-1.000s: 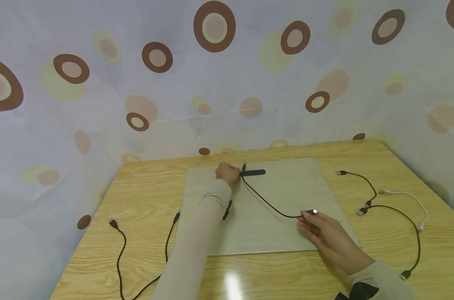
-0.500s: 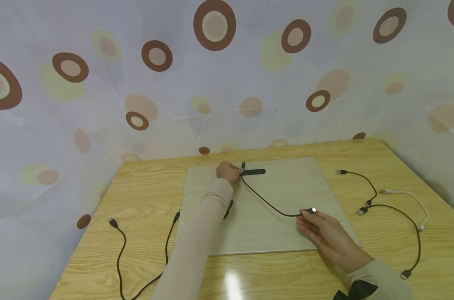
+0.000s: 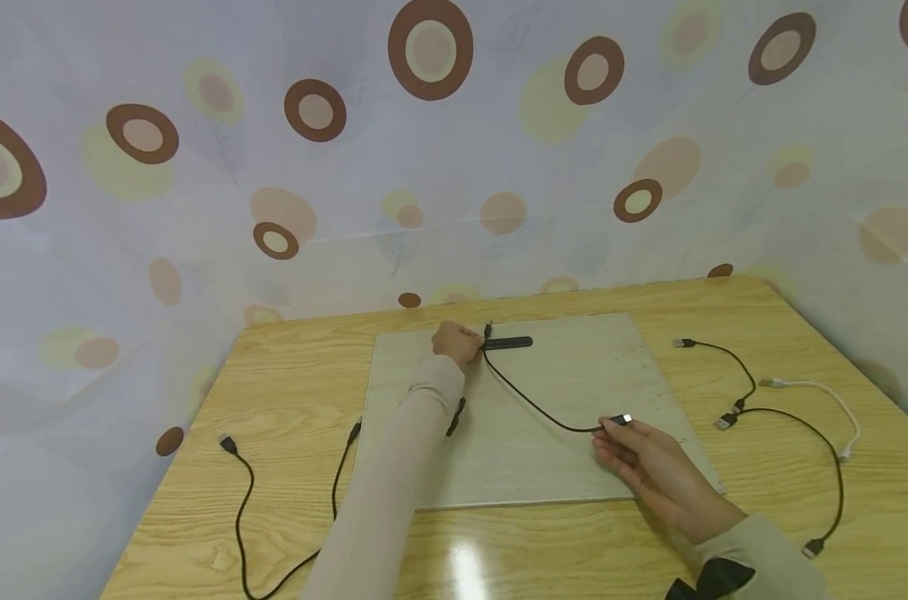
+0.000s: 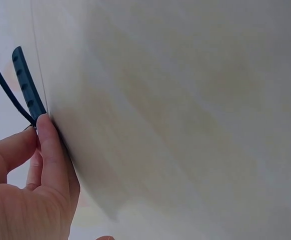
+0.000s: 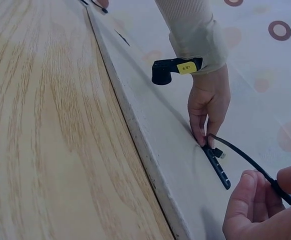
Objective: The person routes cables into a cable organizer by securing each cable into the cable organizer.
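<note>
A black slotted cable holder (image 3: 510,342) lies near the far edge of the pale board (image 3: 544,467). At its left end my left hand (image 3: 456,343) pinches a black USB cable (image 3: 532,402) between thumb and finger, against the holder. One plug of this cable (image 3: 488,329) sticks out just behind the holder. My right hand (image 3: 660,475) holds the other end near its plug (image 3: 622,420), over the board's right part. Between the hands the cable sags. Up close in the left wrist view, notches show along the holder (image 4: 28,82), and the fingertips (image 4: 44,122) cover its near end.
A long black cable (image 3: 239,525) lies on the wooden table left of the board. To the right lie a short black cable (image 3: 735,362), a white cable (image 3: 821,387) and another black cable (image 3: 836,475). A patterned curtain (image 3: 454,167) hangs behind the table.
Very little differs. The right hand has raised the cable's plug end slightly, while the left hand stays at the cable holder.
</note>
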The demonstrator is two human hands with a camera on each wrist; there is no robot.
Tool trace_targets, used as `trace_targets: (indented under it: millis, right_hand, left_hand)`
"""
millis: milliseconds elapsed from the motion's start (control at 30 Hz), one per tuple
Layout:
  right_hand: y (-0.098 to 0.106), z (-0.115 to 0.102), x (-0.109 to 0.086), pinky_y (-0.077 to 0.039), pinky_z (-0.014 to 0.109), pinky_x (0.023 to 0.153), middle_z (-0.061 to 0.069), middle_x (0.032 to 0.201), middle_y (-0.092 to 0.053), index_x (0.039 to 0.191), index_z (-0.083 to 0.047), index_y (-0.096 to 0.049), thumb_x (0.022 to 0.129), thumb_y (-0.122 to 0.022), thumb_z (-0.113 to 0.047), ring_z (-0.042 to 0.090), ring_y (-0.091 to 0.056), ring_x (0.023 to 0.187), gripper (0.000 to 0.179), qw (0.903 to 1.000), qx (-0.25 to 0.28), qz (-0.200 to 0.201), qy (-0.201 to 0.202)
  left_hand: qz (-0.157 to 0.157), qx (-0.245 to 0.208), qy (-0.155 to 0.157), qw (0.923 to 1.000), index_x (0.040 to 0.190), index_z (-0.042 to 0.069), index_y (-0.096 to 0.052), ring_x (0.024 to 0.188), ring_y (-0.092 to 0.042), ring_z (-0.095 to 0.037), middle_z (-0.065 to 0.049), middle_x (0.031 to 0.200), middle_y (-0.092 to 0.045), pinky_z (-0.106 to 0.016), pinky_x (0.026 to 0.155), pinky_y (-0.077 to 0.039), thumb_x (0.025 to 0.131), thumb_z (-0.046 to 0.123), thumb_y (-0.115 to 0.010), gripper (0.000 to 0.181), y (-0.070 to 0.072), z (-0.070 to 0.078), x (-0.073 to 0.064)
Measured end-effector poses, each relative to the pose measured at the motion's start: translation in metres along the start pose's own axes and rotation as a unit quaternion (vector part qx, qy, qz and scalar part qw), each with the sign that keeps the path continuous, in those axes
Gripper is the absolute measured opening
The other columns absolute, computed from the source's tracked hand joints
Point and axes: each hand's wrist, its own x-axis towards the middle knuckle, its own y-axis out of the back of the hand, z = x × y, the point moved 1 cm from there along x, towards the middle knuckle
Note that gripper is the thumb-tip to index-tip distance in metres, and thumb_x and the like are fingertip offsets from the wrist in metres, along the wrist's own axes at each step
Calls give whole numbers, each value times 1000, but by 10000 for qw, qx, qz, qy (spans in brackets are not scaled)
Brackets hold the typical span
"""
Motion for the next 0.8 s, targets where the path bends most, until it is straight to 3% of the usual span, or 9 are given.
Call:
trace_targets:
  millis: [367, 600, 800]
  right_hand:
    - [-1, 1, 1, -50, 24, 91, 1, 99, -64, 125, 0, -42, 101, -49, -14, 9, -62, 94, 29, 10000, -6, -12, 27]
    - [0, 1, 2, -50, 24, 91, 1, 100, -64, 123, -1, -44, 101, -49, -14, 9, -62, 95, 27, 10000, 32, -70, 53]
    - [2, 3, 3, -48, 24, 93, 1, 101, -63, 121, -2, -46, 100, -51, -15, 9, -62, 95, 25, 10000, 15, -40, -10]
  left_hand:
    - [44, 207, -238, 9995, 88, 7, -77, 56, -62, -13, -9, 91, -72, -26, 57, -53, 85, 11, -73, 6, 0, 2, -2]
    - [130, 470, -539, 9974, 86, 8, -77, 66, -65, -18, -8, 88, -73, -34, 70, -56, 86, 13, -72, 7, 0, 2, -4]
    - [269, 748, -609, 9950, 84, 9, -77, 77, -66, -22, -7, 87, -73, -37, 77, -55, 86, 15, -73, 8, 1, 0, -3]
